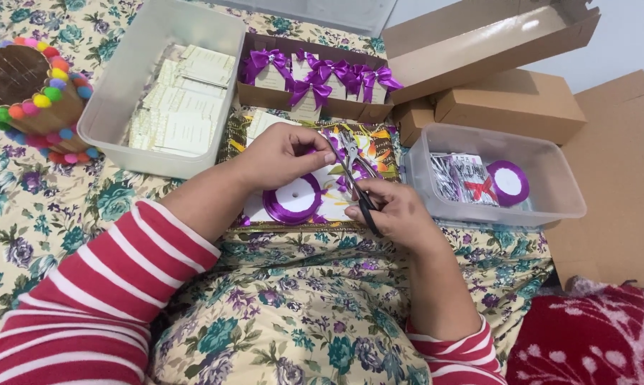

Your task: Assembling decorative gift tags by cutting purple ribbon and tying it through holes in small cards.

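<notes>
Ribbon (pixel 327 153), purple, is pinched at its end by the left hand (pixel 283 153) above the spool (pixel 293 199) on the patterned tray (pixel 379 139). The right hand (pixel 397 210) grips scissors (pixel 358 178), blades parted at the ribbon. A clean cut likely needs the ribbon taut and square to the blades.

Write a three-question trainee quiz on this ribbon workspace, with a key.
1. True or false: the right hand holds the scissors.
2. Which container holds the purple bows? A) clear tub B) brown cardboard box C) heart-shaped basket
3. Fill in: the left hand pinches a strip of purple ____ above the spool.

Key: 1 true; 2 B, the cardboard box; 3 ribbon.
</notes>
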